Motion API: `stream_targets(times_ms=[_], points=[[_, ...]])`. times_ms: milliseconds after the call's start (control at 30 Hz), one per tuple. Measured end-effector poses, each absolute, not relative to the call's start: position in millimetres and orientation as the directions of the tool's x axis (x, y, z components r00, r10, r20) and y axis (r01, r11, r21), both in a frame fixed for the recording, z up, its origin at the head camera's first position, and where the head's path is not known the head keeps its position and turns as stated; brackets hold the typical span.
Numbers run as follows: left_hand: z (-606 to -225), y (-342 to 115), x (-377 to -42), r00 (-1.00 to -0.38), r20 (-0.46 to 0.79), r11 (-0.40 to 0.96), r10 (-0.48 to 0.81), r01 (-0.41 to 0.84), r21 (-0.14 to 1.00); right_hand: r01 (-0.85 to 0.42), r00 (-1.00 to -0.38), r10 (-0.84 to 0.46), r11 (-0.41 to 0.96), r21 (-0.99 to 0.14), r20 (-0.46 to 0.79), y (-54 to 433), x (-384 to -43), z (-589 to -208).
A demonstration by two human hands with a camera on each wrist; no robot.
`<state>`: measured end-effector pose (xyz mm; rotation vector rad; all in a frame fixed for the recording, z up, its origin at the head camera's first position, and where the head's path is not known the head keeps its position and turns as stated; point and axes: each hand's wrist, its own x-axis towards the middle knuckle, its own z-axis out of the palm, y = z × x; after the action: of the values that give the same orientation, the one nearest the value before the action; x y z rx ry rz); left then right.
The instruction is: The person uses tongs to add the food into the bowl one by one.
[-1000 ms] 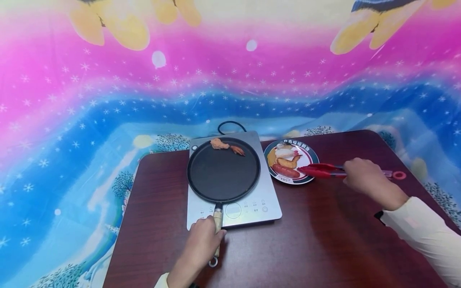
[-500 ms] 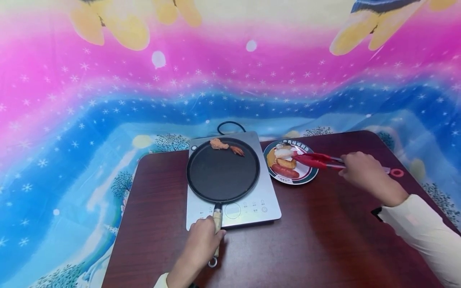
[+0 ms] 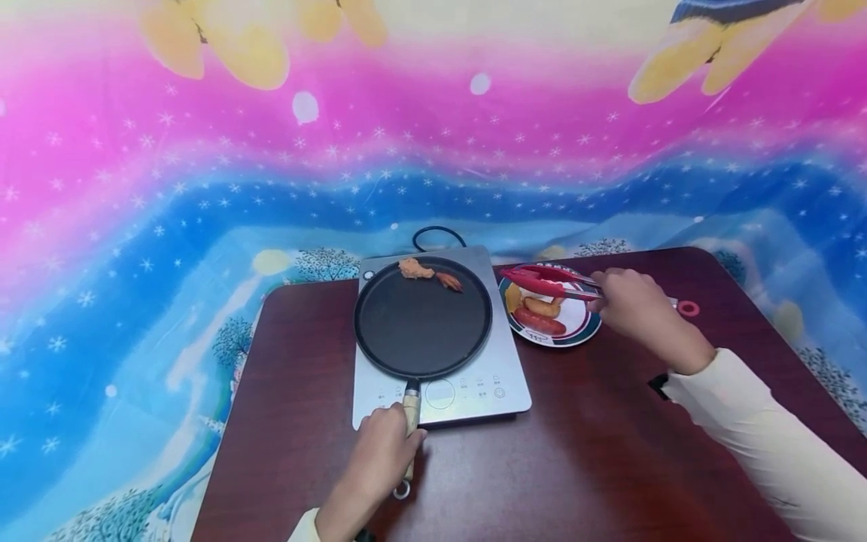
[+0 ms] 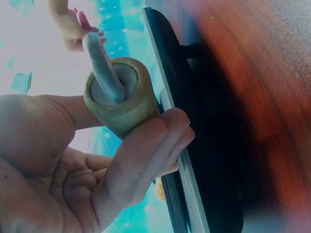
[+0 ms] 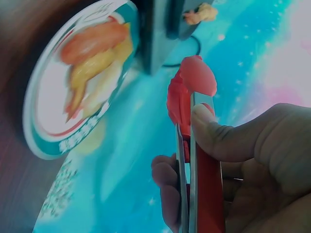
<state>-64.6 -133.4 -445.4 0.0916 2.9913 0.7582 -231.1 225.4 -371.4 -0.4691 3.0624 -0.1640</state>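
Note:
My left hand (image 3: pixel 384 444) grips the pale handle (image 3: pixel 411 410) of a black frying pan (image 3: pixel 420 339); the left wrist view shows its metal ring (image 4: pixel 103 68) between thumb and fingers. Inside the pan, near the far rim, lie a piece of fried chicken (image 3: pixel 415 268) and a reddish shrimp-like piece (image 3: pixel 448 281). My right hand (image 3: pixel 637 309) holds red-tipped tongs (image 5: pixel 194 126) above the plate's far side. I see no food between the tips. On the round plate (image 3: pixel 581 324) are a sausage (image 3: pixel 539 322), a chicken wing (image 5: pixel 90 68) and a pale piece (image 5: pixel 104 87).
Under the pan stands a silver induction cooker (image 3: pixel 508 376), with a black cord (image 3: pixel 436 228) looping behind it. The plate sits just right of the cooker on a dark red wooden table (image 3: pixel 596 421). A printed cloth (image 3: pixel 433 143) hangs behind.
My right hand and the tongs have moved left and farther from me, from beside the wing to above the plate's far left edge. The left hand keeps its grip on the handle.

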Motion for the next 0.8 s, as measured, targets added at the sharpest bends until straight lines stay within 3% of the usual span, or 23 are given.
stream_targets(times_ms=[800], points=[[-443.9, -131.9, -64.6, -0.997, -0.016, 0.885, 0.075, 0.059, 0.462, -0.381, -0.924, -0.382, 0.900, -0.211, 0.039, 117.4, -253.4, -384.3]])
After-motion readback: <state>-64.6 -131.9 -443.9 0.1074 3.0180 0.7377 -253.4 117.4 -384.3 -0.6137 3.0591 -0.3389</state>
